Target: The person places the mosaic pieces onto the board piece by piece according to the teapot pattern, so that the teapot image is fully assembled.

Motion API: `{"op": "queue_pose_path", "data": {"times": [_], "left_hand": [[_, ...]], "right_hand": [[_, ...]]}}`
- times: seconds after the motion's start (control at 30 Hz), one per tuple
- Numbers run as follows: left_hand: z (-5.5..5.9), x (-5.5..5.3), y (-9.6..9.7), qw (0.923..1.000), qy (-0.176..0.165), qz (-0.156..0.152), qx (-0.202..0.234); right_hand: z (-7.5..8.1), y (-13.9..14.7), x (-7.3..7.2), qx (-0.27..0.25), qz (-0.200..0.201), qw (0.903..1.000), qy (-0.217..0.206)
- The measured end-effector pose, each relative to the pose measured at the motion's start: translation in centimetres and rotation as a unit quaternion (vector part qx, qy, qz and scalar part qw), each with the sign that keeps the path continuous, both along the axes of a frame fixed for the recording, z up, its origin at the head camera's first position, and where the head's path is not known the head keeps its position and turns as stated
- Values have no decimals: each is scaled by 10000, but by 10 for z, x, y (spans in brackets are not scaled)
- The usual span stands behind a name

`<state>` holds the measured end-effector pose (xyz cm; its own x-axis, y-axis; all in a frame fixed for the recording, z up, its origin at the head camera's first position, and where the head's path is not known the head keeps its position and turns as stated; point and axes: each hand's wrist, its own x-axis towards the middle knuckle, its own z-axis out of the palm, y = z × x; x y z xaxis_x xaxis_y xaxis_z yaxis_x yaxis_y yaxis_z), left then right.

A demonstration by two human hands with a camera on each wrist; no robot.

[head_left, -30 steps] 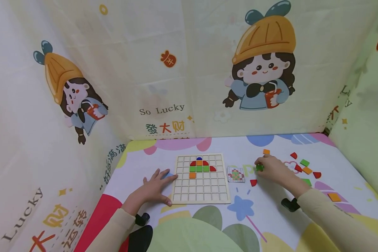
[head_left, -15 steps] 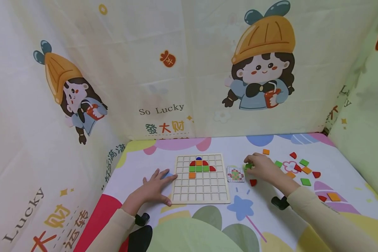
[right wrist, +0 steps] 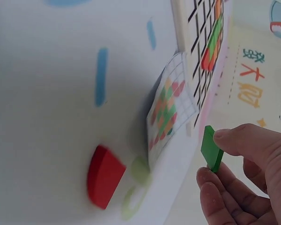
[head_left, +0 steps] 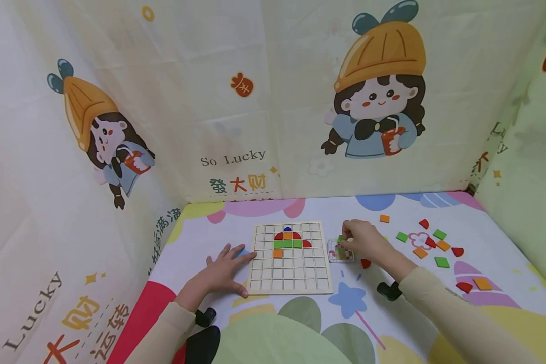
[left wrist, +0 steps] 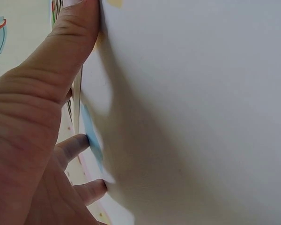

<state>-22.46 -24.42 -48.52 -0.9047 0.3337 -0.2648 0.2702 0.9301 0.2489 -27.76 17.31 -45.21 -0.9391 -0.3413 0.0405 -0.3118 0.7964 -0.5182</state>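
Note:
A pale wooden grid board (head_left: 284, 285) lies mid-table. Red, green, orange and blue pieces (head_left: 288, 243) fill some of its upper squares. My left hand (head_left: 218, 273) rests with fingers spread, thumb and a fingertip at the board's left edge. Between thumb and fingers my right hand (head_left: 368, 243) pinches a green square tile (right wrist: 211, 148), held over the small pattern card (head_left: 338, 257) just right of the board. In the right wrist view the card (right wrist: 171, 101) shows a coloured grid design. Below that hand lies a red quarter-round piece (right wrist: 105, 177).
Loose green squares (head_left: 442, 262), orange squares (head_left: 483, 284) and red quarter-round pieces (head_left: 457, 252) are scattered on the table's right side. One orange square (head_left: 384, 219) lies farther back. A printed curtain (head_left: 296, 126) stands behind the table.
My right hand has moved left from the scattered pieces to above the card, carrying the green square tile. The left hand and the pieces on the board have stayed put.

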Motion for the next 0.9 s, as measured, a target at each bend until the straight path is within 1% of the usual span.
{"op": "queue_pose_path", "data": {"times": [0.37, 0.47, 0.67, 0.9], "left_hand": [[-1, 0, -1, 10000, 11, -39, 5], [-3, -1, -2, 10000, 7, -31, 28], [-6, -3, -3, 10000, -13, -8, 82], [-6, -2, -3, 9999, -30, 9, 106]], "right_hand": [[0, -24, -3, -41, 89, 10000, 16], [0, -30, -2, -114, 89, 9999, 3], [-2, -41, -2, -229, 203, 9995, 118], [-6, -56, -4, -356, 298, 9989, 25]]}}
